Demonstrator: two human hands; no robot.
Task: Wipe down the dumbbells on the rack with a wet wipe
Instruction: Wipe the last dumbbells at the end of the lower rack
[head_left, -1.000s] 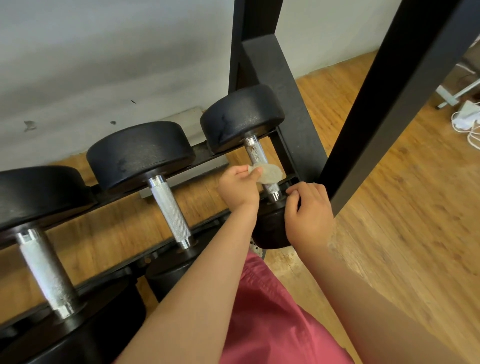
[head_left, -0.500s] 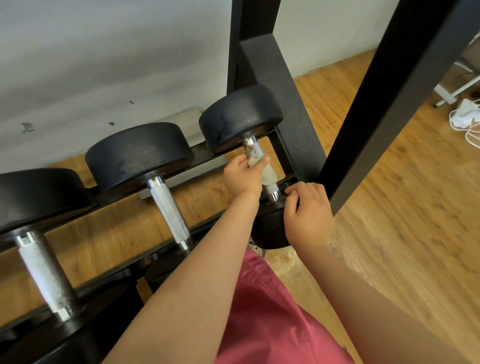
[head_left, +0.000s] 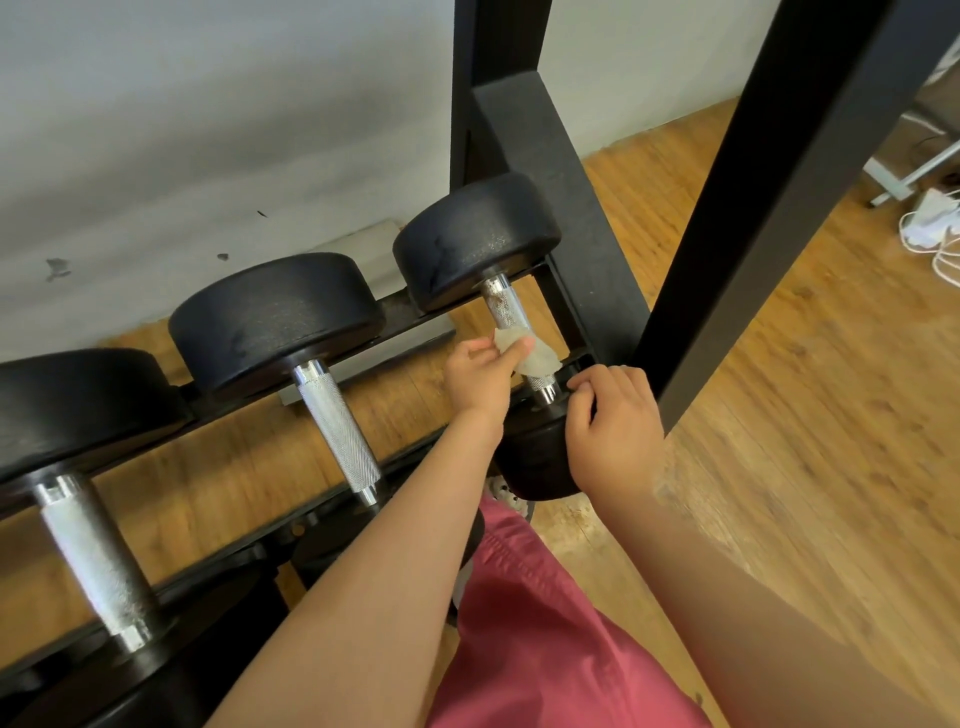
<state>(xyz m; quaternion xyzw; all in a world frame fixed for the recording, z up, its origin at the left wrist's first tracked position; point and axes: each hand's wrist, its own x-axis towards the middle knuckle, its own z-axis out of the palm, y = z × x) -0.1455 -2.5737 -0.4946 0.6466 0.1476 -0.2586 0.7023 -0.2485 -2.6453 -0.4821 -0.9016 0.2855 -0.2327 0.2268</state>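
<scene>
While left hand (head_left: 480, 376) pinches wipe (head_left: 530, 357) against handle (head_left: 501, 306) of rightmost dumbbell (head_left: 478, 239) on rack (head_left: 587, 249), right hand (head_left: 615, 415) grips its near head (head_left: 535, 462). Risk: wipe snags on rough handle and tears if dragged hard.

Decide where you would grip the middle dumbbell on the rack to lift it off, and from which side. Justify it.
Grip the middle dumbbell by its knurled handle, at mid-length, reaching from above and in front. The handle lies bare between the rails of the rack, sloping toward the viewer; the round heads look too broad to grasp, and a centred hold should keep it balanced.
</scene>
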